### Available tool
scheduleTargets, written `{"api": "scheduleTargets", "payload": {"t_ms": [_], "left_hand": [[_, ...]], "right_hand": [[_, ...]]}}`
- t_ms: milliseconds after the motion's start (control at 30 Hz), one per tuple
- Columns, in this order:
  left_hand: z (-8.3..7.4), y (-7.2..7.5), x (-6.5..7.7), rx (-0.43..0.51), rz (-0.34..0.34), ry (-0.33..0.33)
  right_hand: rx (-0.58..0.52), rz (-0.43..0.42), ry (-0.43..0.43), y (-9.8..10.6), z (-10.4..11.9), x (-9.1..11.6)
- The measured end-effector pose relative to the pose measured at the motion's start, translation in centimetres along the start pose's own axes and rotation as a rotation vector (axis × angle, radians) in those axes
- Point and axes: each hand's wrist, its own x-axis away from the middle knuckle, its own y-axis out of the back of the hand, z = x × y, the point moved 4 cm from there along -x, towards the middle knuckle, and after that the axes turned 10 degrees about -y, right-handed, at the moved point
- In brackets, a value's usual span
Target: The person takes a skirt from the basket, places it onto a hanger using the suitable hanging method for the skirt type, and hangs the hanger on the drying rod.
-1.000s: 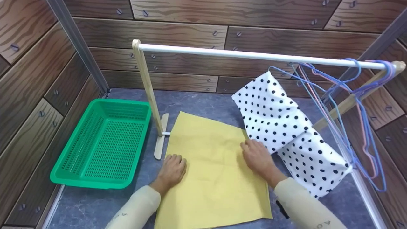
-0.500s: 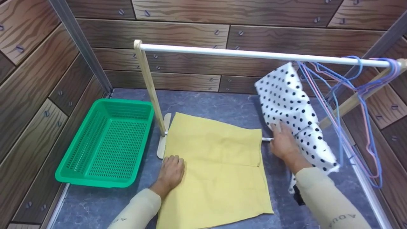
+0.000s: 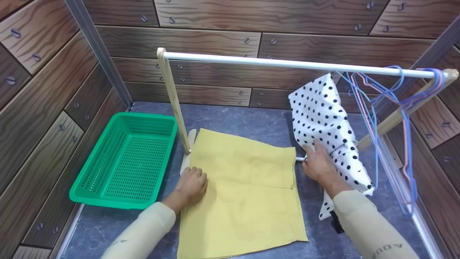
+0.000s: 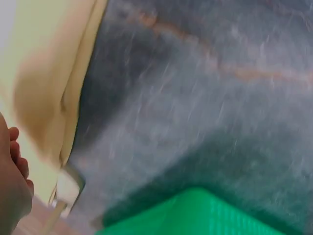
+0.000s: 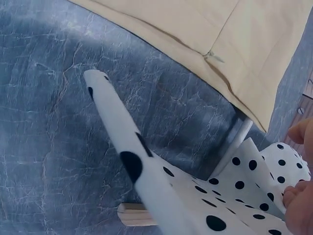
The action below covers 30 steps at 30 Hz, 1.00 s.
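A flat yellow cloth [image 3: 244, 208] with a seam across it lies on the grey floor, partly over the rack's lower rod. My left hand [image 3: 191, 185] rests on its left edge, fingers loosely bent; in the left wrist view that hand [image 4: 14, 181] appears only at the border. To the right, a white cloth with black dots [image 3: 320, 111] stands rumpled, its upper corner near the hangers. My right hand [image 3: 320, 165] grips its near edge, index finger extended. The right wrist view has the dotted cloth [image 5: 215, 205] bunched beside curled fingers [image 5: 298, 200], part of the hand being cut off.
A white-barred clothes rack [image 3: 280, 64] spans above the cloths. Several blue and pink hangers [image 3: 406, 108] hang at its right end. Left of the rack sits a green perforated basket [image 3: 136, 169]. Wood-patterned walls [image 3: 201, 39] enclose the area.
My right hand has gone from the yellow cloth's right edge to the dotted cloth, which has shifted right and bunched up, uncovering the lower rod. The left hand stays on the yellow cloth.
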Motion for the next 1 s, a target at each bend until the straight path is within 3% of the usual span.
{"api": "scheduleTargets", "payload": {"t_ms": [200,367,400,467,533,600,633,700,800,1000], "left_hand": [[3.2,3.9,-0.2,-0.052,-0.270,-0.023],[6.2,6.1,0.5,-0.123,-0.360,0.025],[6.8,6.5,0.8,-0.134,-0.348,0.063],[8.2,6.7,1.3,-0.120,-0.263,0.189],[9.4,6.3,2.1,-0.095,-0.109,0.341],[10.3,5.4,3.0,-0.044,0.086,0.472],[10.6,4.9,3.5,0.003,0.164,0.520],[11.0,4.1,4.1,0.082,0.254,0.566],[11.3,3.6,4.5,0.176,0.264,0.588],[11.2,3.2,4.5,0.161,0.190,0.564]], "right_hand": [[-0.016,0.033,-0.023,-0.2,0.5,0.1],[-0.007,0.029,-0.009,-0.2,0.6,0.3],[-0.008,0.028,-0.009,-0.2,0.6,0.4],[-0.011,0.028,-0.009,-0.1,0.6,0.4],[-0.012,0.028,-0.007,0.0,0.5,0.4],[-0.008,0.029,-0.005,0.2,0.6,0.4],[-0.007,0.027,0.000,0.3,0.7,0.5],[-0.012,0.028,0.004,0.4,1.0,0.5],[-0.014,0.031,0.016,0.7,1.6,0.6],[0.005,0.015,0.065,1.3,2.9,0.9]]}}
